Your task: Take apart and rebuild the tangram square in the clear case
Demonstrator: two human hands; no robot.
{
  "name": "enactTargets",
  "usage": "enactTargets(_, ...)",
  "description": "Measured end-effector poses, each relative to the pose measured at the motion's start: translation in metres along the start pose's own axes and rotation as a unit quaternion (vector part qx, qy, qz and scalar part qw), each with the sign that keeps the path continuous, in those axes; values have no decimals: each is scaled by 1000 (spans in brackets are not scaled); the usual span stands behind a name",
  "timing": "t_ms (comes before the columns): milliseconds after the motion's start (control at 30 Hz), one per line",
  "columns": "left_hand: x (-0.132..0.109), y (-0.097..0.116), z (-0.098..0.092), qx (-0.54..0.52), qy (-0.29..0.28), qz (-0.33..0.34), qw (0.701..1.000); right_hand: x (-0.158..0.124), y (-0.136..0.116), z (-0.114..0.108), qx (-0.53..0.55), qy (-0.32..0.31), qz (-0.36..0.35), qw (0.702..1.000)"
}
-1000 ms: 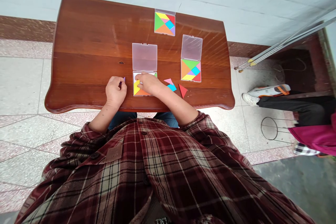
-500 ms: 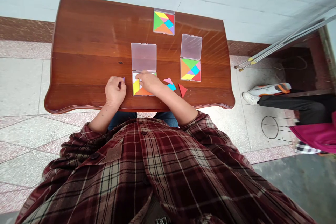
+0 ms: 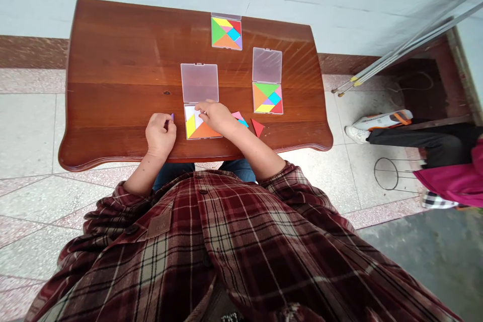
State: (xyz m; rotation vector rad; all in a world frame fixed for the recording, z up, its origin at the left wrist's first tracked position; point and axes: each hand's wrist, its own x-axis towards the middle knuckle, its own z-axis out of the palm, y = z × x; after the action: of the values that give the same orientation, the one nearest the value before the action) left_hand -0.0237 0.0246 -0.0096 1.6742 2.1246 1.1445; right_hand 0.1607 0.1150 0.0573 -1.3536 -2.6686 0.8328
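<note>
An open clear tangram case [image 3: 185, 128] lies in front of me with its lid [image 3: 199, 83] folded back. Inside are a yellow parallelogram [image 3: 190, 125] and an orange triangle [image 3: 202, 132]; some white base shows. My right hand [image 3: 216, 116] is over the case, fingers bent and close together; whatever they hold is hidden. Left of the case, my left hand [image 3: 160, 135] is closed on a purple tangram piece [image 3: 172, 116], whose tip shows. Beside my right wrist lie a pink piece [image 3: 237, 115], a blue piece [image 3: 244, 123] and a red triangle [image 3: 257, 127].
A filled tangram case [image 3: 226, 32] lies at the table's back edge, and another filled case [image 3: 267, 98] with its lid up is at the right. The wooden table [image 3: 121, 80] meets the wall. A seated person's leg [image 3: 411, 141] and crutches [image 3: 373, 70] are at the right.
The view has shifted slightly, so the table sits a little further left. My right hand has moved slightly over the case, and more white base shows. My left hand keeps the purple piece.
</note>
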Motion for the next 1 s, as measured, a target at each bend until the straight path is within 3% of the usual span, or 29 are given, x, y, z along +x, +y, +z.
enactTargets(233,2,-2,0,-6,6,-1,1000,-50,73,-28,75,161,111,978)
enactTargets(333,2,-3,0,-8,9,1,1000,-76,103,-34,66,182,178,965)
enactTargets(433,2,-3,0,-6,19,12,1000,-95,117,-31,44,160,224,960)
enactTargets(633,3,-4,0,20,28,23,999,-96,89,-12,2,125,192,973)
enactTargets(800,3,-4,0,22,19,18,999,-83,61,-3,-67,72,253,963)
enactTargets(1000,2,-2,0,18,11,5,1000,-79,61,-4,-52,61,277,957)
